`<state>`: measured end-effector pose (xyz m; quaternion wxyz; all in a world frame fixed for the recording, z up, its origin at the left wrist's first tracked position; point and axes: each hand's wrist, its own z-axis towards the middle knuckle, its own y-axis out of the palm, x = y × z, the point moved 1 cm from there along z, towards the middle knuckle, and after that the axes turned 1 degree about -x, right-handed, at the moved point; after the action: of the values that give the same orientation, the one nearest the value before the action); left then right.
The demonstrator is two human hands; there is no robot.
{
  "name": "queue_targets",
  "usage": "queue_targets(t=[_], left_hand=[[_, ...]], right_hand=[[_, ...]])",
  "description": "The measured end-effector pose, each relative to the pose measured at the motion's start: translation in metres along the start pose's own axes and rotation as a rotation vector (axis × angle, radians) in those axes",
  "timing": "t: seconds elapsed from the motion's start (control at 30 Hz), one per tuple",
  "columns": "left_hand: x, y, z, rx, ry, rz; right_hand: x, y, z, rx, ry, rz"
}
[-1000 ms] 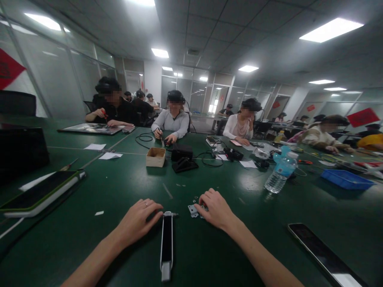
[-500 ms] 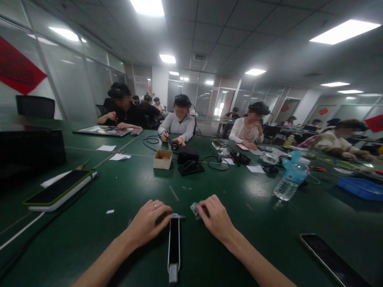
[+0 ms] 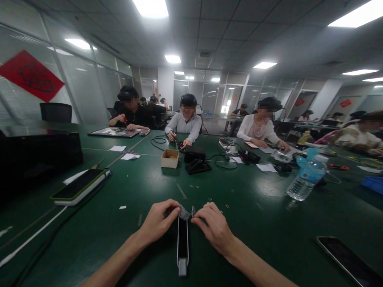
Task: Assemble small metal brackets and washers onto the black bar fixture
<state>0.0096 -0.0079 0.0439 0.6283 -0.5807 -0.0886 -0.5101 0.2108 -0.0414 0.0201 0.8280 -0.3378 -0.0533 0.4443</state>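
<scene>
My left hand [image 3: 157,221] and my right hand [image 3: 213,227] meet over the near edge of the green table [image 3: 125,191]. Both pinch a small grey metal bracket [image 3: 184,213] between their fingertips, just above the far end of a long black and silver bar [image 3: 182,244] that lies pointing away from me. Several tiny screws or washers [image 3: 223,207] lie scattered on the table just beyond my right hand.
A tablet in a green case [image 3: 79,189] lies at left, a phone [image 3: 348,261] at near right, a water bottle [image 3: 305,179] at right. A small cardboard box [image 3: 170,158] and black devices [image 3: 196,159] sit mid-table. Several people work at the far side.
My right hand lifted the bracket off the table and carried it left to the bar's end. My left hand came up off the bar to pinch it too. The view shifted left.
</scene>
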Motion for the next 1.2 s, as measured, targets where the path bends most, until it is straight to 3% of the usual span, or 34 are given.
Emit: queue_targets(t=[0.13,0.27,0.47,0.63,1.2], left_hand=[[-0.009,-0.022,0.006,0.069,-0.135,0.107],[-0.017,-0.031,0.009,-0.06,-0.233,0.226],[-0.024,-0.019,0.007,-0.208,-0.215,0.276],[-0.03,-0.013,0.005,-0.201,-0.193,0.27],[-0.032,-0.001,0.006,-0.147,-0.222,0.263]], right_hand=[[0.011,-0.003,-0.003,-0.094,0.085,-0.096],[0.017,0.001,-0.008,-0.214,0.151,-0.175],[0.02,0.008,-0.014,-0.306,0.225,-0.205],[0.022,0.011,-0.015,-0.351,0.281,-0.219],[0.013,0.012,-0.008,-0.371,0.232,-0.237]])
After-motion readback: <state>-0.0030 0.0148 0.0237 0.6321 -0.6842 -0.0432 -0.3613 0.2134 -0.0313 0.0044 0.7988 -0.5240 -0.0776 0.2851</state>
